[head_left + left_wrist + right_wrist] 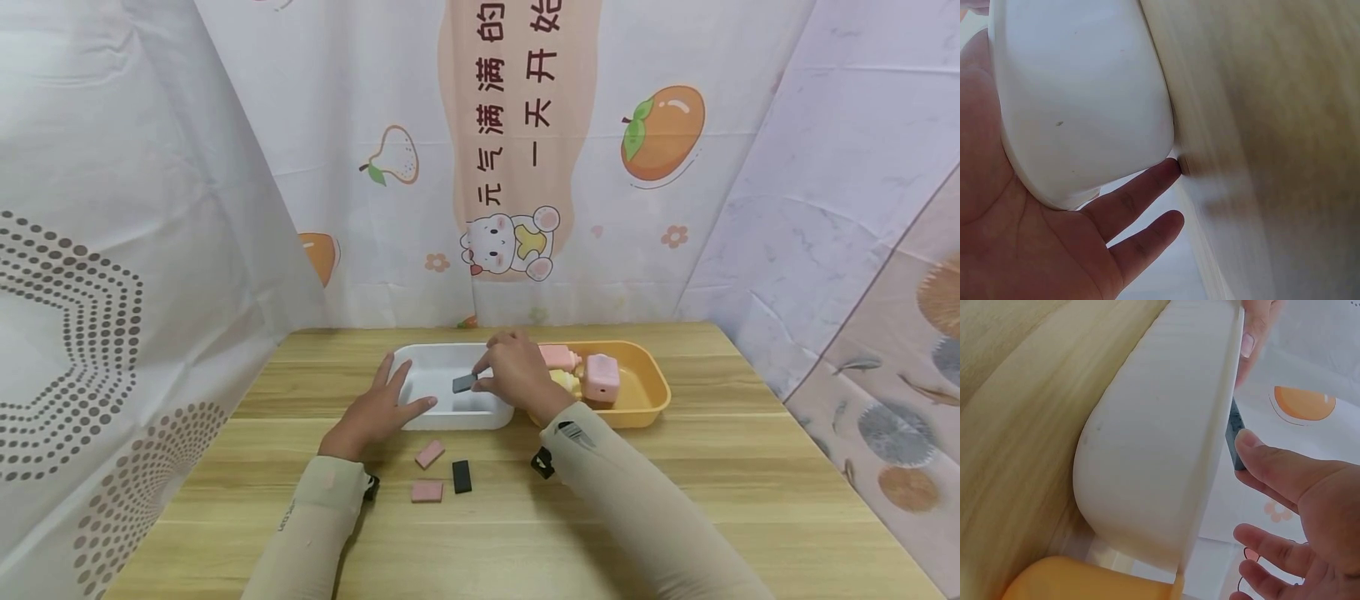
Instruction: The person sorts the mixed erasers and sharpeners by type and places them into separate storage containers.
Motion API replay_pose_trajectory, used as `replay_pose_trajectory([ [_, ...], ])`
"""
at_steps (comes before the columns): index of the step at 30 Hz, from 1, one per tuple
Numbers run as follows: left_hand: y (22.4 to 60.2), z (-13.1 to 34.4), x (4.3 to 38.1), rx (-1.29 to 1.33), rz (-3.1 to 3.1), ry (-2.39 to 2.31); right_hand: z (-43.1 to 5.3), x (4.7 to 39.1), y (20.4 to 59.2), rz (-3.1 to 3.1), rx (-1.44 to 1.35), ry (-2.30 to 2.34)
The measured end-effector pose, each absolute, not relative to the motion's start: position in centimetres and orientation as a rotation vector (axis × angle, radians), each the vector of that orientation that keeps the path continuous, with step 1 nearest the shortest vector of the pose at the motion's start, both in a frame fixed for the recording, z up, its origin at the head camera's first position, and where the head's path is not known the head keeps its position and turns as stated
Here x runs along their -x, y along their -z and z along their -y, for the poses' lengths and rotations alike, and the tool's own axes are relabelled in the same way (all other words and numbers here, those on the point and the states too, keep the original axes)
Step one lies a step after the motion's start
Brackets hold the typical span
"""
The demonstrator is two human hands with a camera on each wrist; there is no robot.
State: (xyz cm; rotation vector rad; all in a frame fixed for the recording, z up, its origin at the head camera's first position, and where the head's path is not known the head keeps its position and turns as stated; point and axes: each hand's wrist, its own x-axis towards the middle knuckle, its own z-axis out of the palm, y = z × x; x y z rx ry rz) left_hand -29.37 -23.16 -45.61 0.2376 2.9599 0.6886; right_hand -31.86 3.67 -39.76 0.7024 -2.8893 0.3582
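My right hand (517, 371) pinches a small dark grey block (462, 383) between thumb and finger, above the white tray (431, 377). In the right wrist view, that block (1234, 434) shows just past the tray's rim, and the other fingers are loosely spread. Around the tray's left end lies my left hand (375, 414), its fingers spread. The left wrist view shows its palm against the rim and a fingertip at the tray's lower corner. On the table in front lie a pink block (430, 454), a second pink block (427, 492) and a black block (461, 476).
Right of the white tray stands an orange tray (658, 393). It holds a pink bottle-shaped piece (557, 357), a yellow piece (564, 382) partly behind my right wrist, and a pink cube-like piece (602, 379). A printed curtain (420, 217) hangs behind the wooden table (720, 467).
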Motion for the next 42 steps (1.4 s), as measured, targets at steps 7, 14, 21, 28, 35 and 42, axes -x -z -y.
replay_pose_trajectory([
  [7,45.8,23.2,29.7,-0.247,-2.961,-0.697,-3.4,31.8,39.8,2.891,-0.712,-0.356],
  [14,46.0,23.3,29.7,-0.252,-2.973,-0.693,-3.2,31.6,39.9,2.907,-0.72,-0.345],
  [21,45.8,23.2,29.5,-0.252,-2.974,-0.697,-3.3,31.3,39.8,2.925,-0.715,-0.325],
  [28,45.5,23.0,29.4,-0.252,-2.966,-0.692,-3.2,31.3,40.1,2.926,-0.72,-0.309],
  [35,45.6,23.2,29.3,-0.23,-2.957,-0.683,-3.0,31.5,40.9,2.951,-0.728,-0.298],
  [42,45.5,23.2,29.2,-0.243,-2.964,-0.687,-3.0,31.4,41.0,2.967,-0.741,-0.308],
])
